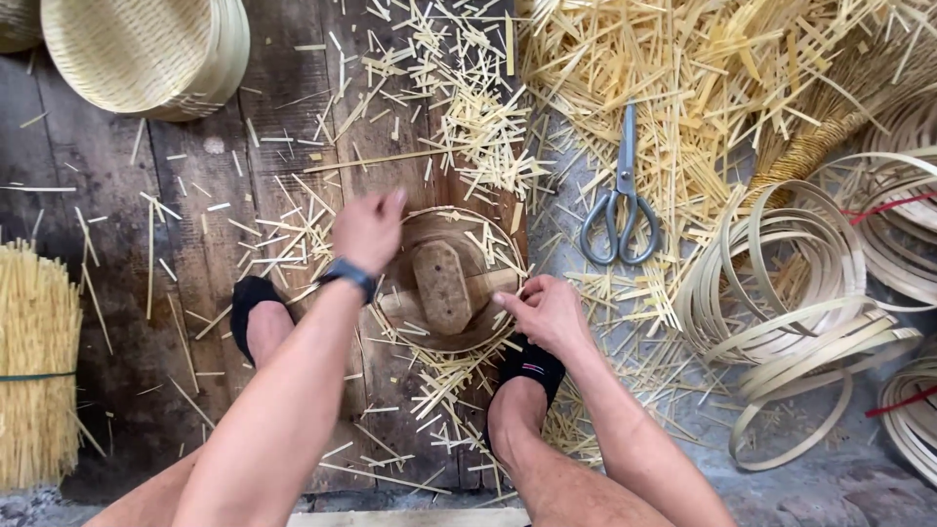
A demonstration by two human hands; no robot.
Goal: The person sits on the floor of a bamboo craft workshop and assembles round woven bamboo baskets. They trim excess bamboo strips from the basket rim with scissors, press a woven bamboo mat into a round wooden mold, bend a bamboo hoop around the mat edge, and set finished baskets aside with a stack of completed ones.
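A round wooden mould [444,283] with a thick oval block on top sits on the dark floorboards between my two feet. A thin bamboo hoop [488,222] runs around its rim. My left hand [367,229] rests on the mould's left edge, fingers curled over the rim. My right hand [547,310] presses on the lower right edge, its index finger pointing at the rim. Short cut bamboo strips lie over and around the mould.
Grey scissors [622,205] lie to the right among a heap of bamboo offcuts [683,68]. Coiled bamboo hoops [795,303] fill the right side. Stacked woven trays [156,54] sit top left. A tied bundle of sticks [34,371] stands at left.
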